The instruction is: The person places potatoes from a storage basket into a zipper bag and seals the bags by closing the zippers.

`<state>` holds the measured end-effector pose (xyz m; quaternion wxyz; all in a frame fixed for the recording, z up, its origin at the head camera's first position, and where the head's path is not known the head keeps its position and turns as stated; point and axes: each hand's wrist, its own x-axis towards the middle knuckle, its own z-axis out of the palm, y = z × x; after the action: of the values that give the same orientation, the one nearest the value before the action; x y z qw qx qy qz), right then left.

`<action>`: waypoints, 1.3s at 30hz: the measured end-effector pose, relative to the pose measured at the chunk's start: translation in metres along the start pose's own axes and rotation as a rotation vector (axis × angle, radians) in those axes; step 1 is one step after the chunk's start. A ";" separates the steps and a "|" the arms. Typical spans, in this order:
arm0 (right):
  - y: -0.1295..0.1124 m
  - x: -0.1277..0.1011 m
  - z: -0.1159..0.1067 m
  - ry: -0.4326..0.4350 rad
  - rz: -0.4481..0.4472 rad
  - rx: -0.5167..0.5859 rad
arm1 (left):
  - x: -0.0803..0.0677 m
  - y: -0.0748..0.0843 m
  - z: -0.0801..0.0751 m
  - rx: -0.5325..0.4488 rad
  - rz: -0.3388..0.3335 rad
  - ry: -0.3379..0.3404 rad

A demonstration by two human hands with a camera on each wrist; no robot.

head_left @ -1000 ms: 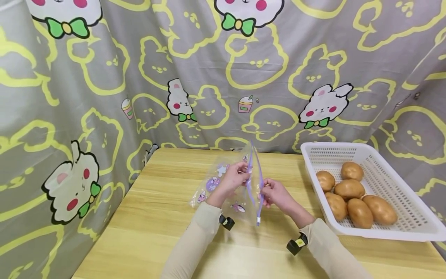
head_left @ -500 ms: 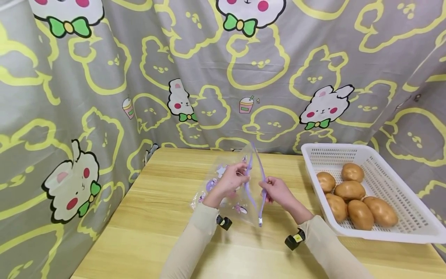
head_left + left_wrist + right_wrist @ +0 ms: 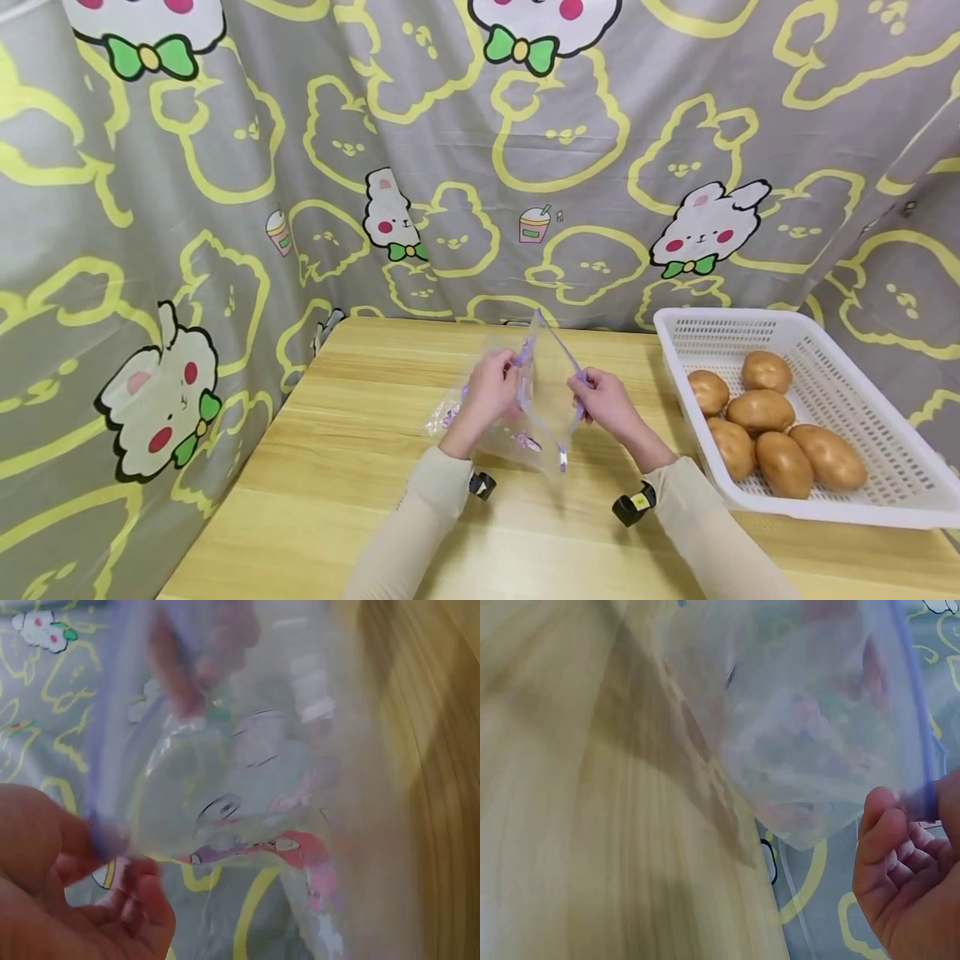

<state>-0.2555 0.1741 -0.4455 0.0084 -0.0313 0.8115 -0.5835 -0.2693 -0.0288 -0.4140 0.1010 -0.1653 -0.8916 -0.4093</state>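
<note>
A clear zipper bag (image 3: 546,392) with purple edging and printed cartoon figures is held over the middle of the table, its mouth spread wide. My left hand (image 3: 492,385) pinches one purple edge between thumb and fingers; the left wrist view shows that grip on the bag (image 3: 300,780) at close range. On the opposite edge, my right hand (image 3: 602,402) pinches the other purple strip, with its fingers (image 3: 885,832) curled at the rim in the right wrist view. A white slider (image 3: 562,457) sits at the near corner of the mouth. Inside the bag only clear film shows.
On the right of the wooden table (image 3: 315,467) stands a white perforated basket (image 3: 885,400) holding several brown potatoes (image 3: 761,411). A patterned grey curtain (image 3: 450,142) hangs behind the table and along its left side.
The bag's mouth has been pulled wider. My left hand has turned and shifted slightly along its edge; my right hand has drawn its edge a little to the right and up.
</note>
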 end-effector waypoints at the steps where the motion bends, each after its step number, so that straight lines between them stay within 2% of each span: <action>1: -0.001 0.001 -0.001 -0.001 0.000 0.010 | -0.001 0.001 0.000 0.031 0.006 0.023; 3: -0.002 0.002 -0.003 0.000 0.002 0.035 | -0.002 0.002 -0.001 0.082 0.023 0.064; 8: -0.005 0.005 -0.009 0.009 -0.006 0.072 | -0.004 0.003 -0.003 0.059 0.035 0.094; 16: -0.006 0.009 -0.011 -0.025 0.017 0.060 | -0.007 0.009 -0.007 0.012 -0.024 0.046; 21: -0.005 0.010 -0.014 0.019 -0.017 0.006 | -0.006 0.006 -0.012 -0.042 -0.070 0.039; 26: -0.006 0.012 -0.020 0.057 -0.013 0.011 | -0.005 -0.002 -0.024 -0.114 -0.097 0.057; 32: -0.005 0.014 -0.021 0.056 0.013 0.011 | -0.002 -0.009 -0.039 -0.179 -0.160 0.116; 39: 0.002 0.017 -0.019 0.075 0.038 0.015 | -0.001 -0.015 -0.048 -0.143 -0.175 0.214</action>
<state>-0.2734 0.1917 -0.4409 -0.0107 0.0064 0.8072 -0.5901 -0.2716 -0.0753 -0.3940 0.1476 -0.0492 -0.8553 -0.4942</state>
